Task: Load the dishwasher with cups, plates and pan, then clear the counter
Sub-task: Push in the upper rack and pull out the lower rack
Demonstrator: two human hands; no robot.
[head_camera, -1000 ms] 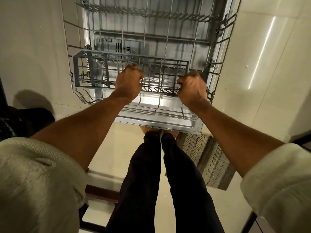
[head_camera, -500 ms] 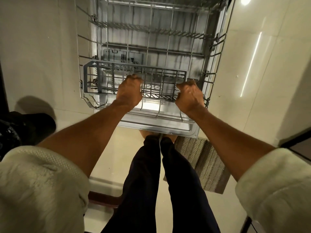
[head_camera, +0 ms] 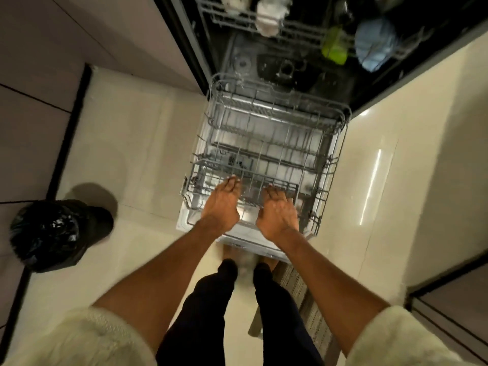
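Head view: my left hand [head_camera: 220, 204] and right hand [head_camera: 277, 211] lie released, fingers straight, on the near edge of the cutlery basket [head_camera: 237, 186] in the pulled-out lower rack [head_camera: 266, 159]. The rack holds no dishes; cups [head_camera: 375, 43] sit in the upper rack. Pressing unevenly could tip the basket or jam the rack.

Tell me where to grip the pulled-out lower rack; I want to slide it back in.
Grip the lower rack by its front top rail, coming from the open-door side, one hand either side of centre, near the left hand and right hand. That rail faces you and runs crosswise, so it should push evenly.
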